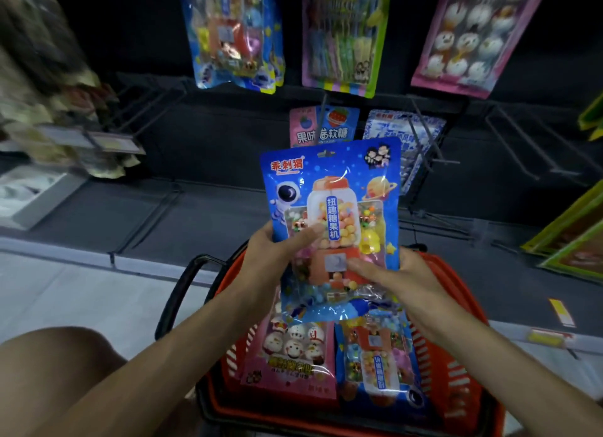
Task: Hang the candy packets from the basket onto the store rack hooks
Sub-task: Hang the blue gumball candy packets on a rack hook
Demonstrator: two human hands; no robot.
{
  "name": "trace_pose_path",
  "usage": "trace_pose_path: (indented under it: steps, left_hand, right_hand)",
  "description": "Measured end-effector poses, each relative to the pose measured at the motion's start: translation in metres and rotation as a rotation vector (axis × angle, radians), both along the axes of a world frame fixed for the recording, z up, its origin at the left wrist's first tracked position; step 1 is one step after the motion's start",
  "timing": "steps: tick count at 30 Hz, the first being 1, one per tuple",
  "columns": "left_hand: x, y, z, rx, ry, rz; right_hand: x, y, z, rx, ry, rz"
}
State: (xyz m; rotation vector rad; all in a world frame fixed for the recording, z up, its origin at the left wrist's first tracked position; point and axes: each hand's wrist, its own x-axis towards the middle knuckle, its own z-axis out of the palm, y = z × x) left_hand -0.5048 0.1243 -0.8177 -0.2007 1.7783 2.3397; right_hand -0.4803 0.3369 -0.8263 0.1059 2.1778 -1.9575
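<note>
Knee [49, 371] flanks red basket [456, 368] on pale floor [65, 299] before dark rack [228, 162].

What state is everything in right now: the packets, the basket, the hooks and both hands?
Blue candy packet: upright, held over the basket.
Left hand: grips its left edge.
Right hand: grips its right edge.
Basket: holds a pink packet and a second blue packet, lying flat.
Bare hook: nothing hanging.

The goods at left [55, 87] are blurred, and the top edge cuts off the hanging pink packet [466, 35].
</note>
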Motion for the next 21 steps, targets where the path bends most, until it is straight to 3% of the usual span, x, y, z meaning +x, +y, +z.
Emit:
trace_pose_path:
  steps: [6,21]
  left_hand:
    - [0.000,-0.019,0.007,-0.036,0.051,-0.031]
    - [-0.021,-0.071,0.052,-0.074,0.258,0.189]
  right_hand:
    - [-0.011,-0.012,0.014,-0.103,0.069,-0.059]
    - [-0.061,-0.073,0.079,-0.121,0.221,0.022]
